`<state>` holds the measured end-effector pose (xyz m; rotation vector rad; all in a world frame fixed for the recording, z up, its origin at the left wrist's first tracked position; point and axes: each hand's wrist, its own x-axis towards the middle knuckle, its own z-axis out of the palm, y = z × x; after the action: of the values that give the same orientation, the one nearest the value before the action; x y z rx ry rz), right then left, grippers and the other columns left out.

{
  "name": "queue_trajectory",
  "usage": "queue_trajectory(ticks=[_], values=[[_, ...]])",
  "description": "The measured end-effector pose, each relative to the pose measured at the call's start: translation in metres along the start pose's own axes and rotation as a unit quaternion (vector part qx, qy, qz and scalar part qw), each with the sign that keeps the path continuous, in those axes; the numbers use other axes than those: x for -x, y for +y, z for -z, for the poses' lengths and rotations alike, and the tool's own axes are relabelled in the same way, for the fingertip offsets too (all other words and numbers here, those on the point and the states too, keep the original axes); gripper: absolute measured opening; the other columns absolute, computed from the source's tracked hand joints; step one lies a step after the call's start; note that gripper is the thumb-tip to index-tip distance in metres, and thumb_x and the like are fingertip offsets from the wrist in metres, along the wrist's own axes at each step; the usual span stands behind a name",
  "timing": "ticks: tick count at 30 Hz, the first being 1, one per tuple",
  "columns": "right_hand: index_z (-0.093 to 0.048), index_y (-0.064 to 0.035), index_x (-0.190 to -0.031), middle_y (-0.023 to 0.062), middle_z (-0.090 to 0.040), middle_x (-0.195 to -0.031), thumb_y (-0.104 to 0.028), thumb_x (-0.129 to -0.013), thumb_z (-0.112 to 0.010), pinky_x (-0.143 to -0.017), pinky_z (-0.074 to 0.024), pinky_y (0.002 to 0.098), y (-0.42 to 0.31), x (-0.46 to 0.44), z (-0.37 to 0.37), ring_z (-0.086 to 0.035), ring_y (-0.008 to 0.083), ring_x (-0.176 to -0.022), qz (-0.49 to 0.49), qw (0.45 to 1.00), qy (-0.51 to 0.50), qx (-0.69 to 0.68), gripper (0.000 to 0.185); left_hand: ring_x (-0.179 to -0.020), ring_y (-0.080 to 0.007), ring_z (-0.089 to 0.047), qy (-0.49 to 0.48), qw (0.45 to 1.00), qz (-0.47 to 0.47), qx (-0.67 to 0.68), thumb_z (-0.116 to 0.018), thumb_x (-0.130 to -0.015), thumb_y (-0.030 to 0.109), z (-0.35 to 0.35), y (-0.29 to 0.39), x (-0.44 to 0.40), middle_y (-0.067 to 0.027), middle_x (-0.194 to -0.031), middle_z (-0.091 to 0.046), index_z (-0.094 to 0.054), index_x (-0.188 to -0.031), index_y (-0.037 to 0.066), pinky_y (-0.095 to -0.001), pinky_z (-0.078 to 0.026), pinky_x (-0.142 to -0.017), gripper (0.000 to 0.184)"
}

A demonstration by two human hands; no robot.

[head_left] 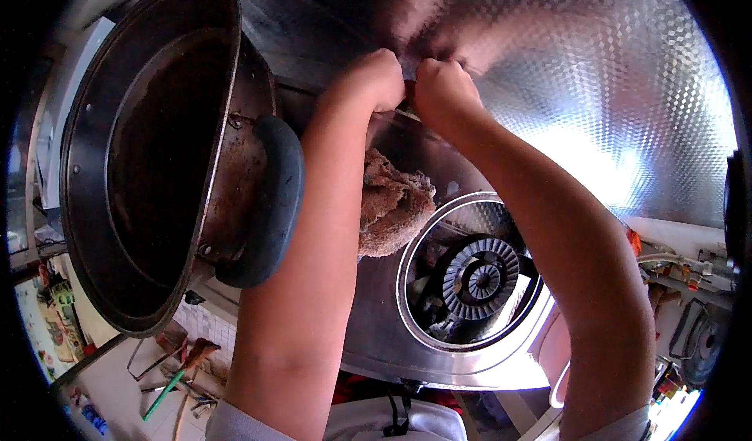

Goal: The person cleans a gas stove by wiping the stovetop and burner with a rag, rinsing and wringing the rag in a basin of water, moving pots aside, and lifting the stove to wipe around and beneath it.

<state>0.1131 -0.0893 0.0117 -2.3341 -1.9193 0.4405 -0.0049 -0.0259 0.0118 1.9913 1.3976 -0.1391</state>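
Observation:
My left hand (379, 79) and my right hand (445, 90) are close together at the back edge of the steel gas stove (376, 316), by the foil-covered wall (564, 73). Fingers are curled on both hands, and whatever they grip is hidden; a small dark reddish bit shows between them. A crumpled brown cloth (395, 206) lies on the stove top beneath my forearms. To its right is a round burner (480, 278) inside a shiny ring, its pot support off.
A large dark wok-like pan (157, 167) with a grey handle (274, 198) stands tilted on the left, beside my left forearm. Hoses and fittings (677, 265) are at the right. A green-handled tool (163, 395) lies on the floor at lower left.

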Motion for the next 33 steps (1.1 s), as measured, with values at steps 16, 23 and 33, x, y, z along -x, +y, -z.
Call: queue_trajectory(ticks=[16,23,33], values=[[-0.077,-0.0044,-0.109,0.0248,-0.073,-0.114,-0.019,-0.1,-0.047,-0.094,-0.0566,0.0488,-0.016,0.003,0.004,-0.07,0.0414,-0.109,-0.097,0.993,0.018,-0.058,0.035,-0.121,-0.0435,-0.065,0.019,1.0,-0.007,0.001,-0.056,-0.087,-0.005,0.0,0.001,0.003,-0.0318,-0.129,-0.063,-0.069,-0.12,-0.008,-0.0492,-0.053,-0.099,0.036],[-0.077,-0.0034,-0.103,0.0247,-0.074,-0.102,-0.022,-0.099,-0.055,-0.088,-0.0579,0.0504,0.025,-0.007,-0.003,-0.073,0.0407,-0.098,0.038,0.999,-0.03,0.023,0.03,-0.115,-0.0403,-0.069,0.025,0.999,-0.038,0.004,-0.063,-0.09,0.007,0.0,-0.001,0.002,-0.0267,-0.123,-0.069,-0.073,-0.116,-0.004,-0.0455,-0.054,-0.098,0.03],[-0.074,0.0001,-0.107,0.0203,-0.076,-0.103,-0.029,-0.102,-0.064,-0.083,-0.0581,0.0444,0.121,0.068,0.041,-0.075,0.0326,-0.093,0.03,0.986,-0.143,-0.082,0.031,-0.091,-0.0279,-0.071,-0.023,0.996,-0.077,0.035,-0.061,-0.09,0.009,-0.006,-0.01,-0.016,-0.0178,-0.102,-0.076,-0.077,-0.103,0.001,-0.0401,-0.053,-0.083,0.022]])
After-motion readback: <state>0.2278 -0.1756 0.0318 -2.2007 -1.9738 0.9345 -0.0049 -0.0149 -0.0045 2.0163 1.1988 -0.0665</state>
